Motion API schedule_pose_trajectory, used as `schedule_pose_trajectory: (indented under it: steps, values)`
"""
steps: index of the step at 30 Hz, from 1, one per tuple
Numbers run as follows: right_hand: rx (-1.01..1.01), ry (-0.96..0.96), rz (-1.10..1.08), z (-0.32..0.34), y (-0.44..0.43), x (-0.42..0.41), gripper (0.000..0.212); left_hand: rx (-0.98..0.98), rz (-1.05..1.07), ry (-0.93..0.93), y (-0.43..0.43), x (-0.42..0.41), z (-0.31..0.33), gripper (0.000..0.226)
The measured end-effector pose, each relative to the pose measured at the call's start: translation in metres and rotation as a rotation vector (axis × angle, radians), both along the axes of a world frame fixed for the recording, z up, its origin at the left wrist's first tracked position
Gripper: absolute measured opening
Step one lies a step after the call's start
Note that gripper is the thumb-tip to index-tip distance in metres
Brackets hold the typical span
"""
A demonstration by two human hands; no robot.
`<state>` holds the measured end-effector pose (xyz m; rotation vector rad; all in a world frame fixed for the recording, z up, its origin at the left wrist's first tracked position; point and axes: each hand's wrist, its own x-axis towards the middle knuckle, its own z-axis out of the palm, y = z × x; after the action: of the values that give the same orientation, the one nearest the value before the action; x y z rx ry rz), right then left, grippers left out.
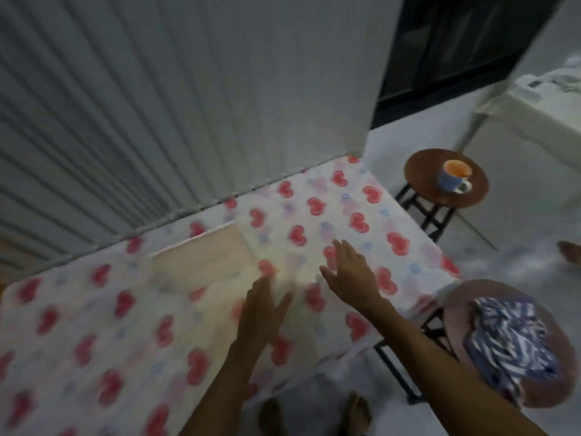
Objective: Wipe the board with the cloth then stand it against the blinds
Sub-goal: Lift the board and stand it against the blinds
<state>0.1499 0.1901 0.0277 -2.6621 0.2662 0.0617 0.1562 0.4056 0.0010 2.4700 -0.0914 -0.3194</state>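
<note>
The pale wooden rectangular board (201, 256) lies flat on the heart-print covered bench (94, 325), near the grey slatted blinds (157, 105). Left hand (262, 306) and right hand (349, 272) hover just beside it, fingers spread, empty. The blue-and-white patterned cloth (509, 344) sits on a round stool (456, 309) by the right arm.
</note>
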Motion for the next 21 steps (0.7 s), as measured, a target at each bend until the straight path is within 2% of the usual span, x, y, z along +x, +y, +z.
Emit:
schedule_pose_trajectory:
  steps: [3,7,9,11,16,21]
  values:
    - [-0.02,-0.016,0.14,-0.003,0.059,0.025,0.072,0.03,0.114,0.0,0.065,0.002,-0.002,0.073]
    - [-0.016,0.039,0.237,-0.01,0.116,0.053,0.067,-0.022,0.284,-0.001,0.13,0.003,-0.003,0.074]
    - [0.054,0.1,0.224,-0.011,0.136,0.066,0.065,-0.034,0.334,0.0,0.157,0.007,-0.007,0.077]
    - [0.101,0.078,0.237,-0.014,0.15,0.08,0.062,-0.072,0.379,0.013,0.179,0.016,-0.008,0.082]
    - [0.289,0.13,0.209,-0.017,0.167,0.11,0.045,-0.132,0.446,0.036,0.209,0.053,-0.014,0.096]
    - [0.334,0.091,0.17,-0.027,0.169,0.119,0.057,-0.268,0.374,-0.006,0.208,0.089,-0.015,0.079]
